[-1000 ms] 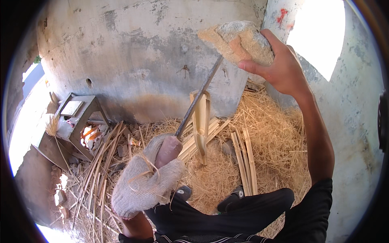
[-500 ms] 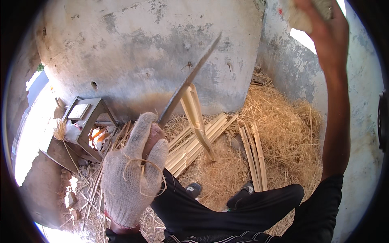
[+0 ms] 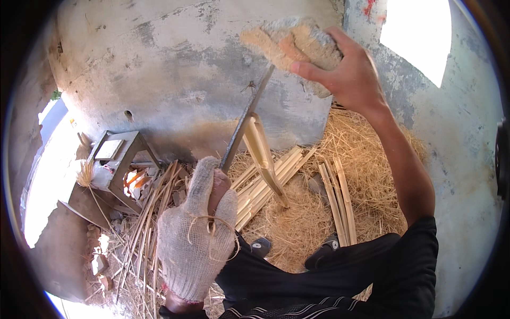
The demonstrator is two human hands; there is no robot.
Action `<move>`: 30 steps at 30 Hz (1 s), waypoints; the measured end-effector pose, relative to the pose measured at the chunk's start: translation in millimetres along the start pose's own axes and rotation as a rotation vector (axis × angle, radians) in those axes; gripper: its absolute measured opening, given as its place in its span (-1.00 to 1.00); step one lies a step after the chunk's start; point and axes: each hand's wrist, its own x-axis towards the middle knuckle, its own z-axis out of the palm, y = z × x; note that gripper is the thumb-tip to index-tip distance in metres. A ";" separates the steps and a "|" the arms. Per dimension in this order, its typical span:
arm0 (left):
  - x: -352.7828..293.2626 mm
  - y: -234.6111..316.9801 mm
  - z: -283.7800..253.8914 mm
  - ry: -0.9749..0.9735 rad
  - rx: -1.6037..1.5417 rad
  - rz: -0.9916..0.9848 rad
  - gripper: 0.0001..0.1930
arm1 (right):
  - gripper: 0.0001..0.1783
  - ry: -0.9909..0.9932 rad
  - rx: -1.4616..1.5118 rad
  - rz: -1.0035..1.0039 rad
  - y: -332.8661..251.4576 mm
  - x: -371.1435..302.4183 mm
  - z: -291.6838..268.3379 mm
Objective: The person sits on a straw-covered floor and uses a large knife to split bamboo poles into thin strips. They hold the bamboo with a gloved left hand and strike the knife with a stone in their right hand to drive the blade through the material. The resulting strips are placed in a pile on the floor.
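My left hand (image 3: 199, 239), in a knitted grey-white work glove, is wrapped round the handle of a long knife (image 3: 245, 116). The blade slants up and away to the right. It lies across the top end of a pale split bamboo piece (image 3: 258, 143), whose lower end is down at the straw; how deep the edge sits cannot be made out. My bare right hand (image 3: 350, 74) grips a rough, tan chunk of stone (image 3: 297, 45) from its right side. The stone is at the blade's far tip and hides the very end; whether they touch is unclear.
Split bamboo lengths (image 3: 276, 181) lie behind the upright piece, with more strips (image 3: 340, 202) by my right foot. Straw-like shavings (image 3: 366, 159) pile against the wall at right. A small worn table (image 3: 119, 154) and thin sticks (image 3: 146, 228) are at left.
My right hand has brought the stone down and left from the upper right to the knife's tip. My left hand and the knife have shifted slightly right and down in view.
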 end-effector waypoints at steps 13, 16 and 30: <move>-1.1 23.1 -9.0 -0.251 -0.178 -0.182 -0.55 | -0.01 -0.215 -0.206 0.066 4.6 -8.4 -19.9; -10.8 11.4 8.6 -0.154 -0.120 0.038 -0.59 | 0.25 -0.315 -0.132 0.242 8.0 -20.1 -24.6; 8.3 14.2 21.6 -0.216 -0.197 0.124 -0.53 | -0.19 0.197 0.110 0.178 50.5 -9.0 -116.7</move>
